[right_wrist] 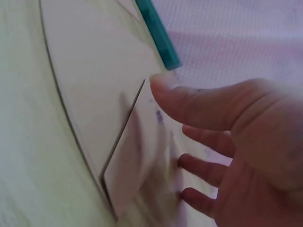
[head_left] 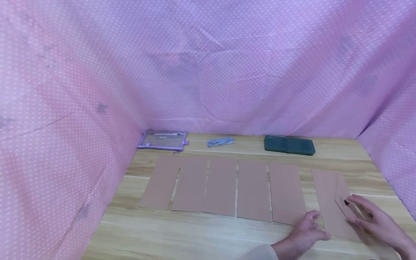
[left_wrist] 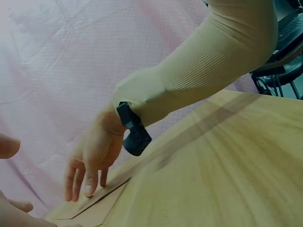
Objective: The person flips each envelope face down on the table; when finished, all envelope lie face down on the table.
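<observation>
A brown paper envelope (head_left: 326, 206) lies at the right end of a row, its pointed flap (head_left: 341, 191) on the right side and lifted a little. The flap bears a small dark mark. My right hand (head_left: 378, 220) is at the flap with thumb and fingers spread apart. In the right wrist view, the thumb (right_wrist: 165, 90) is at the flap's edge (right_wrist: 130, 151), and I cannot tell whether it touches. My left hand (head_left: 305, 233) hovers by the envelope's near left side, fingers loosely bent, holding nothing.
Several flat brown envelopes (head_left: 253, 189) lie side by side to the left. Behind them are a purple-edged zip pouch (head_left: 162, 142) with pens, a small clear packet (head_left: 221, 142) and a dark green case (head_left: 289, 145). Pink dotted cloth (head_left: 208, 72) hangs around the wooden table (head_left: 156, 234).
</observation>
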Motion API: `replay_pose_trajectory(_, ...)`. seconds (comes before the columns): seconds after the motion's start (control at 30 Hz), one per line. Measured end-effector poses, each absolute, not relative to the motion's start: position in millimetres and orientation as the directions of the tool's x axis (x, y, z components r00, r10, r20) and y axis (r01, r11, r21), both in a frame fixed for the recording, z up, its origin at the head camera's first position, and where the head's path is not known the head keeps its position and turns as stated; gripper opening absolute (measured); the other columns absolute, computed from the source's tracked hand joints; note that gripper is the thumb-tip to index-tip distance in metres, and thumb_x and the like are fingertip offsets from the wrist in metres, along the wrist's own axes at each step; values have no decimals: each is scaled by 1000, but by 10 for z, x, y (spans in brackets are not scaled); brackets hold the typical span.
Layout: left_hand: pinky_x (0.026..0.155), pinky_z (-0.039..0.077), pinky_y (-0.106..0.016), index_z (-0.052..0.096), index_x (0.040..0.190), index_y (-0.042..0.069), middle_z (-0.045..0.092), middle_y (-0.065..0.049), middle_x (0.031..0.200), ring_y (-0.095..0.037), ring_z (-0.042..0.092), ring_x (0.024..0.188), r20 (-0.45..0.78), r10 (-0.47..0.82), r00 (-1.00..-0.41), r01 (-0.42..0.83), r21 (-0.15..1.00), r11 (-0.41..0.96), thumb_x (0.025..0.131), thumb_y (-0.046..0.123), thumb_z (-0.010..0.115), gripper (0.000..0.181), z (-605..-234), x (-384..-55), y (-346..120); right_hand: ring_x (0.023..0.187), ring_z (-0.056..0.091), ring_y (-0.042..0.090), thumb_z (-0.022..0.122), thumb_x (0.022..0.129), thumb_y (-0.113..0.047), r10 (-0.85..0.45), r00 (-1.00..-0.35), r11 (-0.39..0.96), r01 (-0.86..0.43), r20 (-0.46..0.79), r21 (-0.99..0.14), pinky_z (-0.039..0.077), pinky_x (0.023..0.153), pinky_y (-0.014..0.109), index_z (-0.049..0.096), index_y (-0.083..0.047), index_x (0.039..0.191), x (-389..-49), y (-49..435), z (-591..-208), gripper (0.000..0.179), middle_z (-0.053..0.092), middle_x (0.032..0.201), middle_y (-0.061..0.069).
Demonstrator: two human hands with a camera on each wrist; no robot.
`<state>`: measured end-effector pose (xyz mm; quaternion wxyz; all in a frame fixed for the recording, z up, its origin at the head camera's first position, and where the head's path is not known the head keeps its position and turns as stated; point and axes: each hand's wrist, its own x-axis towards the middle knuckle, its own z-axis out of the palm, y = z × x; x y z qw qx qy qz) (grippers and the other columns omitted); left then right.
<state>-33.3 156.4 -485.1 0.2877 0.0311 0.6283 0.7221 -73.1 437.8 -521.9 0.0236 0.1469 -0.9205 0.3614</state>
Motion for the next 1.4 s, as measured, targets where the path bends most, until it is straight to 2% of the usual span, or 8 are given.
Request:
replay_pose_trajectory(0.23,103,50,-36,47,139,29,49,17,146,-10,53,126,-368,503,-782,-397,916,52,89,15,65,55,-4939,-304,1651,126,7,-32,67,88,5,-256,-958,695,-273,126,-666,-12,103,-2,31,-2,154,-709,4418,-5325,75,11,145,-43)
replay_pose_trajectory(0.37,104,49,-35,46,139,28,48,15,147,-9,52,127,-369,507,-779,-392,918,65,89,17,64,54,-4957,-307,1661,132,-4,-27,67,90,0,-243,-966,698,-240,92,-675,-20,121,52,28,-2,155,-713,4434,-5359,76,-1,163,-23)
replay_pose_trajectory(0.43,103,48,-31,47,138,28,48,15,147,-8,51,127,-365,502,-784,-389,919,61,89,16,64,53,-4961,-306,1665,148,-18,-5,67,91,-5,-231,-971,722,-214,62,-658,-18,103,81,25,-4,157,-720,4437,-5357,78,-7,170,3)
replay_pose_trajectory(0.53,102,48,-28,47,138,28,48,17,146,-7,51,127,-363,497,-789,-389,920,54,89,16,64,53,-4966,-303,1676,149,-26,47,68,93,-14,-220,-975,774,-190,25,-604,-13,88,93,21,-10,158,-738,4445,-5344,80,-5,161,38)
replay_pose_trajectory(0.63,104,48,-33,47,137,30,47,20,145,-8,50,127,-369,500,-784,-399,916,51,89,17,63,53,-4974,-308,1696,136,-23,71,66,94,-21,-219,-976,808,-182,1,-560,-18,82,93,18,-15,159,-744,4442,-5343,81,-10,160,39)
replay_pose_trajectory(0.83,107,47,-51,45,139,32,46,12,150,-14,49,131,-382,526,-760,-421,906,51,90,21,61,52,-4982,-333,1736,134,-26,72,66,94,-23,-224,-975,816,-187,-2,-547,-32,81,86,16,-18,159,-740,4429,-5366,83,-18,160,35)
replay_pose_trajectory(1.1,112,43,-50,50,136,25,46,0,151,-23,47,134,-391,491,-779,-463,886,-30,86,12,62,53,-4978,-344,1813,133,-23,74,66,94,-24,-230,-973,829,-200,9,-523,-32,78,86,16,-18,159,-760,4386,-5387,83,-18,160,35)
replay_pose_trajectory(1.4,117,36,-56,52,129,10,44,-13,148,-21,49,121,-352,407,-843,-495,803,-331,78,-10,58,56,-4969,-330,1873,132,-25,74,66,95,-25,-228,-974,828,-189,-9,-528,-36,71,84,14,-18,160,-772,4362,-5382,83,-20,160,34)
